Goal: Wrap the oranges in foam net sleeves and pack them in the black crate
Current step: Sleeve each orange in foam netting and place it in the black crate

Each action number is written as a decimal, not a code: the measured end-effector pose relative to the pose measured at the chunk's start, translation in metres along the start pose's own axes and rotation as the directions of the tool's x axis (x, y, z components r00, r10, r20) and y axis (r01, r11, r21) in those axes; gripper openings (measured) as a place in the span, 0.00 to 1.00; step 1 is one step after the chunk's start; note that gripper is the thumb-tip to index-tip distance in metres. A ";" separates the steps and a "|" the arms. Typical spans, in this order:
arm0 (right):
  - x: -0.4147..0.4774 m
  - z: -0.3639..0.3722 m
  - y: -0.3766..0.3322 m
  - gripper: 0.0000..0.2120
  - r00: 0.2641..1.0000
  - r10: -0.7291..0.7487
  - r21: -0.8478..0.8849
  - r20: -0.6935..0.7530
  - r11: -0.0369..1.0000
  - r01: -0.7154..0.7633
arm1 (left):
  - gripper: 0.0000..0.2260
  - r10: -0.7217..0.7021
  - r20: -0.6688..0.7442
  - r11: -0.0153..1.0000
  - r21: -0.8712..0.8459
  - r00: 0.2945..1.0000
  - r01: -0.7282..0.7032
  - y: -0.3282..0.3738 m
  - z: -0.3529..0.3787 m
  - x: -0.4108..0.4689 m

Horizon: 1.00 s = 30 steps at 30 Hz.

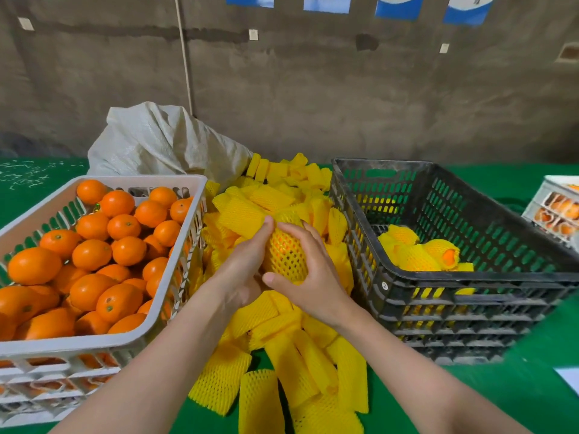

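Both hands hold one orange inside a yellow foam net sleeve (285, 252) above the heap of loose sleeves (282, 339) in the middle of the table. My left hand (241, 270) grips its left side, thumb up at the sleeve's top. My right hand (310, 274) wraps its right side with the thumb across the lower front. The black crate (470, 296) on the right holds a few sleeved oranges (419, 252) on its floor. A white crate (103, 336) on the left is full of bare oranges (91, 255).
A white woven sack (156, 142) lies behind the sleeve heap. Another light crate with fruit (557, 208) stands at the far right edge. A white sheet (568, 379) lies near the right front. The table is covered in green cloth (501, 396); a grey wall stands behind.
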State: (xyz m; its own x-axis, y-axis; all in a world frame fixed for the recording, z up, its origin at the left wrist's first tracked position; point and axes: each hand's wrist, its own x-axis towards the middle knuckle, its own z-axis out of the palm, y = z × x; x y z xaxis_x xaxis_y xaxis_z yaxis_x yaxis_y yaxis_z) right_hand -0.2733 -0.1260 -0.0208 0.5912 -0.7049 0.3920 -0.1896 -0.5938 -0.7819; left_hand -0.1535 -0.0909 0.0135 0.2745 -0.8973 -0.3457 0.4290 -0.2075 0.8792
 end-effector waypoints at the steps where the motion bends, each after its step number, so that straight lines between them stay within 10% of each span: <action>1: 0.000 -0.005 0.001 0.37 0.999 0.002 0.004 -0.039 1.000 -0.002 | 0.19 0.006 0.036 0.999 0.048 0.999 -0.008 0.002 0.006 -0.002; 9: -0.003 -0.064 0.016 0.33 0.938 0.025 0.084 -0.346 0.996 0.005 | 0.30 0.181 0.253 0.856 0.435 0.950 -0.280 0.006 0.075 0.000; 14: 0.001 -0.124 0.032 0.30 0.899 0.092 0.165 -0.428 0.986 -0.023 | 0.14 0.478 0.265 0.733 0.406 0.837 -0.547 -0.006 0.117 0.021; 18: 0.009 -0.175 0.052 0.27 0.838 0.115 0.075 -0.533 0.993 -0.089 | 0.11 0.563 0.374 0.415 0.643 0.737 -0.643 -0.021 0.142 0.054; 24: 0.047 -0.225 0.104 0.28 0.875 0.265 -0.200 -0.406 0.908 -0.368 | 0.15 0.336 0.542 -0.057 0.828 0.770 -0.557 -0.043 0.182 0.092; 30: 0.107 -0.231 0.169 0.34 0.876 0.482 -0.833 0.003 0.486 -0.264 | 0.24 0.235 0.550 -0.225 0.833 0.802 -0.505 -0.051 0.180 0.106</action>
State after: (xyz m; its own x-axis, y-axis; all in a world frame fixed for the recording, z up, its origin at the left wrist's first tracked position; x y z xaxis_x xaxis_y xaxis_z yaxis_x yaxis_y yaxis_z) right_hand -0.4235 -0.3919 0.0010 0.4291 -0.9026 -0.0350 -0.9015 -0.4254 -0.0794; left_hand -0.3008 -0.2452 -0.0087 -0.1520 -0.9822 0.1101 -0.9522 0.1754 0.2503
